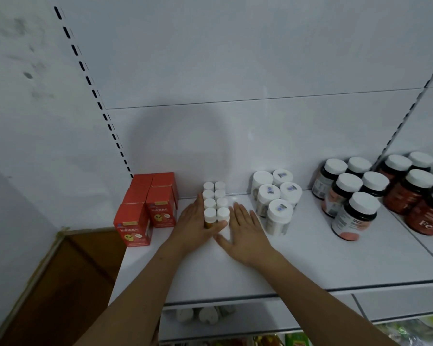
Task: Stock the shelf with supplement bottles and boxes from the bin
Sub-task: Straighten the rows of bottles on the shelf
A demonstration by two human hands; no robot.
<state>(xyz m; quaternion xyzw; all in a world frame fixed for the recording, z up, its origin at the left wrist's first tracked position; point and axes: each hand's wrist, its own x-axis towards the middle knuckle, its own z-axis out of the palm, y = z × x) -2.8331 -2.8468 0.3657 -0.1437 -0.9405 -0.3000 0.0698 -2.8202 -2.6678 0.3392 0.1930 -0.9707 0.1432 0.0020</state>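
Observation:
On the white shelf (298,260) several small white-capped bottles (215,199) stand in two rows running toward the back panel. My left hand (195,223) lies flat against the left side of the rows, its thumb across the front bottle. My right hand (245,231) lies flat on the shelf to the right of the rows, fingers straight, its thumb reaching toward the front bottle. Neither hand grips anything. The bin is out of view.
Red boxes (145,208) stand at the shelf's left end. White tubs (275,198) sit right of my hands, dark white-lidded jars (348,193) and red jars (415,193) further right. A lower shelf (260,320) holds more goods. A brown door (60,283) is at lower left.

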